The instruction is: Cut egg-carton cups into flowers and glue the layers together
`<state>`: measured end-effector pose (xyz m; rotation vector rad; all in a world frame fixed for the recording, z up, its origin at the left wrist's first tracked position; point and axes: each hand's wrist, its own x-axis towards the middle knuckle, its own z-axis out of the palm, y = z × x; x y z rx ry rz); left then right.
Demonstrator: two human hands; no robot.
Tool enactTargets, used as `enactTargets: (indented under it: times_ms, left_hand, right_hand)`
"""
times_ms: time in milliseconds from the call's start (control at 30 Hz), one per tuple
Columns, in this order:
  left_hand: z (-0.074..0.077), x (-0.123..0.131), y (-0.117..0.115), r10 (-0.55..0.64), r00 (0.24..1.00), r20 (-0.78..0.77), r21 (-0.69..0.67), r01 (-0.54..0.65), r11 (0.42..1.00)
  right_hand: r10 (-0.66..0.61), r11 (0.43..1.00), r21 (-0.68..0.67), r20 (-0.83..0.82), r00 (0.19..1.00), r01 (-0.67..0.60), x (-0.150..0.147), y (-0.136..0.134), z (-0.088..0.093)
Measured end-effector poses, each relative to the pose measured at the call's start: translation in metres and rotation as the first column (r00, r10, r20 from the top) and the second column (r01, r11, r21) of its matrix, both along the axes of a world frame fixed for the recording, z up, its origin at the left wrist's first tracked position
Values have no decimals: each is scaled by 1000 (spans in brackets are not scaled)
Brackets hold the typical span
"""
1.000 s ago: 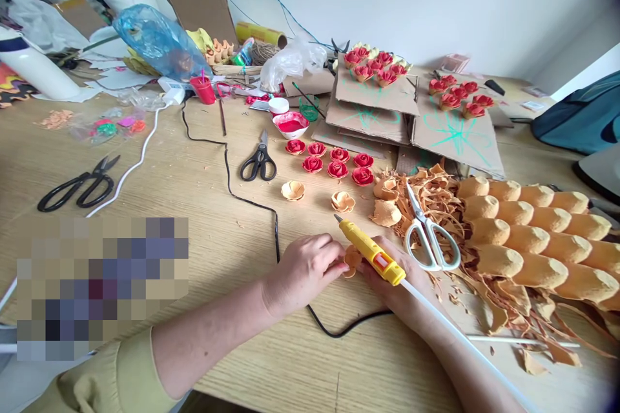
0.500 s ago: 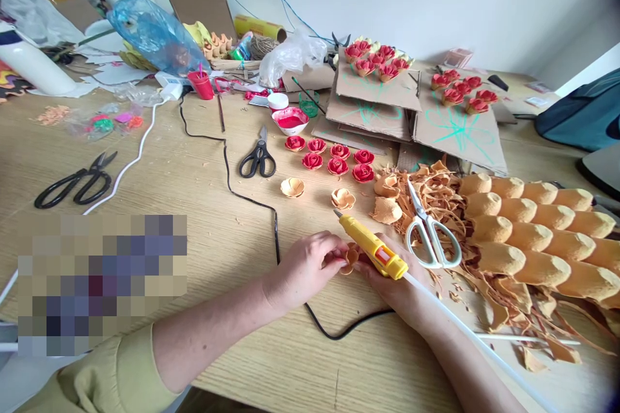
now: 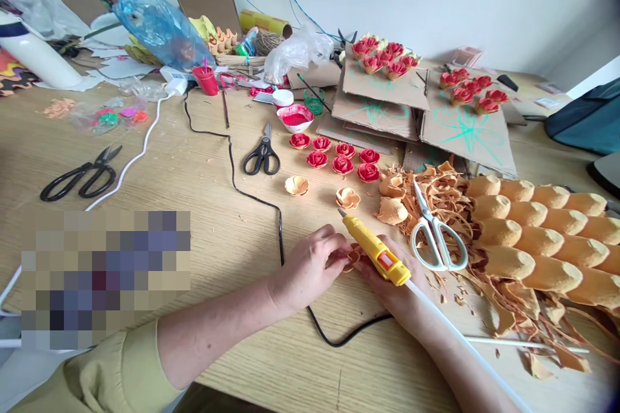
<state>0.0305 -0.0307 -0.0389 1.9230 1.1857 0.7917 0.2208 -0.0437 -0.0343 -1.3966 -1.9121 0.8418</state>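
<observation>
My left hand [image 3: 312, 266] pinches a small orange egg-carton flower [image 3: 352, 259] by its edge; the fingers hide part of it. On its other side, fingertips of my right hand [image 3: 394, 281] touch the same flower. A yellow hot glue gun [image 3: 375, 248] with a long white glue stick [image 3: 460, 329] lies along my right hand, its nozzle pointing up and left. How the fingers wrap its grip is hidden. Just beyond the nozzle sit two unpainted flower cups, one an open blossom [image 3: 347, 198], the other a paler cup [image 3: 297, 186]. Several red painted roses [image 3: 342, 164] stand in rows behind them.
White-handled scissors [image 3: 438, 239] rest on orange scraps [image 3: 440, 193] beside an egg tray [image 3: 547, 232]. Black scissors [image 3: 262, 153] and black-handled shears [image 3: 82, 177] lie left. A red paint bowl [image 3: 295, 119] stands near stacked cardboard [image 3: 382, 119]. A black cord [image 3: 279, 232] crosses the table.
The whole view has shifted slightly, so things appear a little farther right. Both hands stay together at the flower, which is now more covered by the fingers. The glue gun remains in my right hand.
</observation>
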Motion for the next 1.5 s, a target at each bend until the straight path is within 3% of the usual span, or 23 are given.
enactTargets:
  times_ms: [400,800,1500]
  left_hand:
    - [1,3,2,41,999,9,-25,-41,999]
    - [2,-1,3,2,999,32,-55,0,998]
    - [1,0,2,-3,1000,6,-27,3,1000]
  right_hand:
    - [39,996,83,4,999,-40,0,-3,0]
    - [41,998,38,48,998,-43,1,-3,3]
    - [13,997,78,73,997,-18,-2,-4,-1]
